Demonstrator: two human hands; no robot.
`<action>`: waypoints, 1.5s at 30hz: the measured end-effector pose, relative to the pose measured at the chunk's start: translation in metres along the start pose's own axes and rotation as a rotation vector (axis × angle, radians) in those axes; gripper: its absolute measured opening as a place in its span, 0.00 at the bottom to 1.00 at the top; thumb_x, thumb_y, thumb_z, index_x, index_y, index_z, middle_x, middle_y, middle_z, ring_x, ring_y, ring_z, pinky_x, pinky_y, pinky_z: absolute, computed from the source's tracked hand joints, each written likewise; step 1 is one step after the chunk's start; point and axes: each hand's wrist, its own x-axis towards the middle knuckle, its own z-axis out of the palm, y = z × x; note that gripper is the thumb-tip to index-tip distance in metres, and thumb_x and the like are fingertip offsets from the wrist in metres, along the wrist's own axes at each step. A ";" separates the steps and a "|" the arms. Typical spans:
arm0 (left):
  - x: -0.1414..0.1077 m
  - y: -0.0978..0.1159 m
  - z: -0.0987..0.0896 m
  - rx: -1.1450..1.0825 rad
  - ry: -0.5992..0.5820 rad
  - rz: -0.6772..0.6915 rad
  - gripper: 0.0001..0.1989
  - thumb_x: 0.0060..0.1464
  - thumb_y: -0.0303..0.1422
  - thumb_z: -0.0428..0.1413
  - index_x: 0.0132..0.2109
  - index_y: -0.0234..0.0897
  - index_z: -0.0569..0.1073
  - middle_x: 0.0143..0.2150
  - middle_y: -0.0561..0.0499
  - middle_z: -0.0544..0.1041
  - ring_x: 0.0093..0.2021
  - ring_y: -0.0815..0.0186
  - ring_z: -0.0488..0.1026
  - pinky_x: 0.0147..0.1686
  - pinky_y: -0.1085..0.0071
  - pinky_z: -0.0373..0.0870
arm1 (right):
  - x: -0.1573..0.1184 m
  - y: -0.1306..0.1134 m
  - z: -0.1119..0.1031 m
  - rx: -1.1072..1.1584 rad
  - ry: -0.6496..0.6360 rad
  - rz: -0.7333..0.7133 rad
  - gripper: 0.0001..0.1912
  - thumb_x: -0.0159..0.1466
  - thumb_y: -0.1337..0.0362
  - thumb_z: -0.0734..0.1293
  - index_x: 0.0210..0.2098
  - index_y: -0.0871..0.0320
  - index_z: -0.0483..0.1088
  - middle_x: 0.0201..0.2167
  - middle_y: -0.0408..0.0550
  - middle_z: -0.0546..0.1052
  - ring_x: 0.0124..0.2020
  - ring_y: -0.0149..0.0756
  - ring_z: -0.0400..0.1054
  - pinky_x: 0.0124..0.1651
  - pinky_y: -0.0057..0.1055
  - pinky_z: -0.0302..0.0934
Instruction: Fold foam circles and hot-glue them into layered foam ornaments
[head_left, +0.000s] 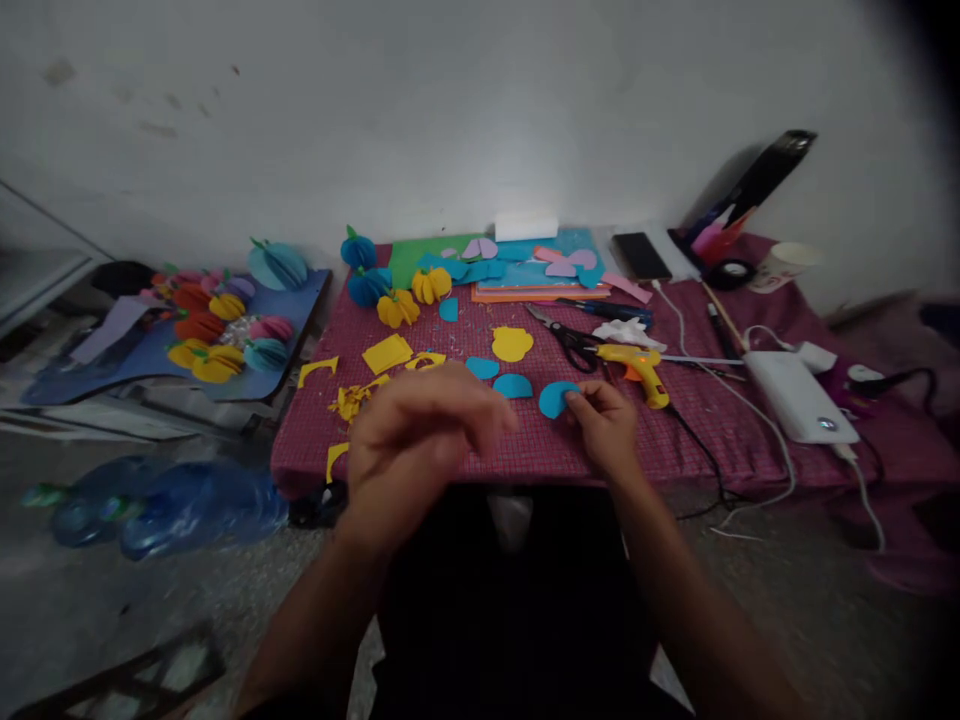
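Observation:
My right hand (607, 425) pinches the edge of a blue paper disc (556, 399) between thumb and fingers, just above the table's front part. My left hand (424, 450) is raised closer to the camera, blurred, its fingers loosely bent and apart from the thumb; I see nothing in it. Between the hands lie a folded half-round of blue paper (513, 386) and another blue piece (482, 368). Behind them rests a stack of yellow paper rounds (513, 343). Yellow paper offcuts (349, 402) lie beyond and left of my left hand, partly hidden by it.
A yellow glue gun (637, 370) and black scissors (566, 340) lie right of the disc. Farther right are a white power bank (801, 397) with cables, a phone (641, 256) and a paper cup (784, 267). Paper pumpkins (398, 307) stand at the back left.

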 end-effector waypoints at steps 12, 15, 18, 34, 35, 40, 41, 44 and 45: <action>0.068 -0.134 0.000 0.895 -0.404 0.050 0.11 0.63 0.27 0.49 0.41 0.39 0.76 0.39 0.49 0.77 0.42 0.62 0.72 0.44 0.65 0.69 | 0.006 0.002 0.003 0.079 0.064 0.045 0.10 0.62 0.57 0.70 0.35 0.53 0.64 0.20 0.36 0.70 0.20 0.31 0.64 0.27 0.28 0.58; 0.071 -0.137 0.003 0.869 -0.429 0.054 0.11 0.62 0.26 0.49 0.42 0.39 0.76 0.39 0.48 0.77 0.42 0.61 0.73 0.44 0.65 0.69 | 0.008 0.002 0.003 0.054 0.062 0.052 0.10 0.62 0.58 0.70 0.34 0.53 0.65 0.20 0.36 0.70 0.20 0.31 0.64 0.26 0.28 0.58; 0.073 -0.142 0.008 0.856 -0.448 0.069 0.14 0.63 0.25 0.47 0.46 0.38 0.77 0.43 0.47 0.78 0.46 0.60 0.73 0.49 0.63 0.69 | 0.009 0.003 0.002 0.082 0.068 0.050 0.10 0.60 0.59 0.70 0.34 0.53 0.65 0.20 0.36 0.70 0.20 0.30 0.63 0.26 0.28 0.57; 0.066 -0.140 0.024 1.117 -0.553 0.064 0.14 0.61 0.30 0.54 0.53 0.39 0.74 0.48 0.44 0.75 0.50 0.56 0.71 0.51 0.59 0.69 | 0.008 0.013 -0.002 0.084 0.082 0.020 0.09 0.61 0.60 0.72 0.33 0.56 0.69 0.21 0.37 0.70 0.23 0.29 0.61 0.28 0.27 0.55; 0.066 -0.140 0.024 1.115 -0.550 0.062 0.14 0.62 0.30 0.53 0.53 0.39 0.74 0.48 0.44 0.75 0.50 0.56 0.72 0.51 0.59 0.69 | 0.009 0.013 -0.002 0.084 0.085 0.018 0.09 0.61 0.60 0.72 0.32 0.56 0.69 0.21 0.37 0.69 0.23 0.29 0.61 0.28 0.27 0.55; 0.064 -0.143 0.025 1.071 -0.549 0.068 0.14 0.63 0.31 0.53 0.54 0.40 0.74 0.49 0.45 0.77 0.52 0.56 0.72 0.53 0.59 0.69 | 0.009 0.012 0.000 0.087 0.063 0.008 0.08 0.61 0.60 0.71 0.37 0.56 0.71 0.24 0.38 0.71 0.24 0.30 0.63 0.29 0.27 0.57; 0.064 -0.144 0.025 1.057 -0.551 0.074 0.15 0.63 0.30 0.53 0.54 0.40 0.74 0.49 0.45 0.77 0.52 0.56 0.72 0.53 0.59 0.69 | 0.009 0.011 0.000 0.074 0.055 0.007 0.08 0.61 0.60 0.70 0.39 0.56 0.72 0.24 0.38 0.71 0.25 0.30 0.64 0.30 0.27 0.58; 0.064 -0.146 0.025 1.012 -0.547 0.094 0.14 0.62 0.29 0.53 0.54 0.40 0.75 0.50 0.45 0.77 0.52 0.56 0.72 0.54 0.59 0.69 | 0.008 0.009 -0.001 0.028 0.031 0.006 0.08 0.62 0.60 0.69 0.38 0.56 0.73 0.25 0.39 0.72 0.25 0.31 0.64 0.30 0.28 0.58; 0.064 -0.146 0.024 0.999 -0.542 0.102 0.14 0.62 0.29 0.53 0.54 0.40 0.75 0.50 0.44 0.77 0.53 0.56 0.71 0.54 0.58 0.69 | 0.008 0.008 -0.001 0.014 0.027 0.005 0.07 0.62 0.60 0.69 0.37 0.57 0.73 0.24 0.39 0.72 0.25 0.32 0.64 0.30 0.28 0.58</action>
